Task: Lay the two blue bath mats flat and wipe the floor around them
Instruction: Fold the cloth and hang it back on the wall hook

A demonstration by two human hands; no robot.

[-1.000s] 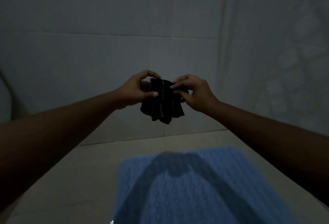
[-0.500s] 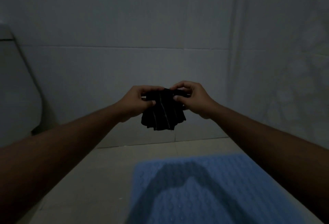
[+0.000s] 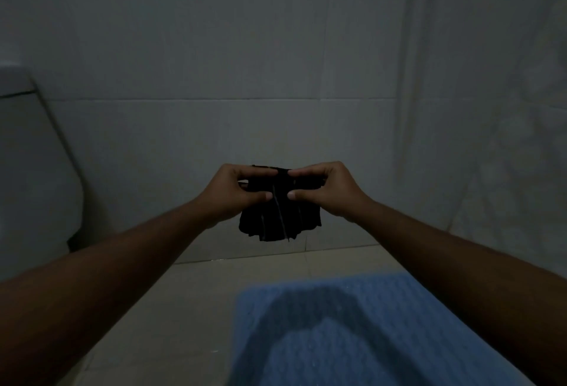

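Observation:
A small dark cloth (image 3: 280,220) with thin pale stripes hangs in the air in front of me. My left hand (image 3: 234,190) pinches its top left part and my right hand (image 3: 326,187) pinches its top right part, thumbs and fingertips almost meeting in the middle. Below my arms one blue bath mat (image 3: 352,333) with a bumpy surface lies flat on the beige tiled floor (image 3: 171,318); my arms' shadow falls across it. Only this one mat is in sight.
A white toilet (image 3: 33,170) stands at the left edge against the pale tiled wall (image 3: 214,63). A light patterned curtain (image 3: 506,109) hangs on the right. The room is dim.
The view has swung left, bringing the toilet into sight. Both hands have settled lower and closer together on the cloth's top edge, which now hangs spread a little wider.

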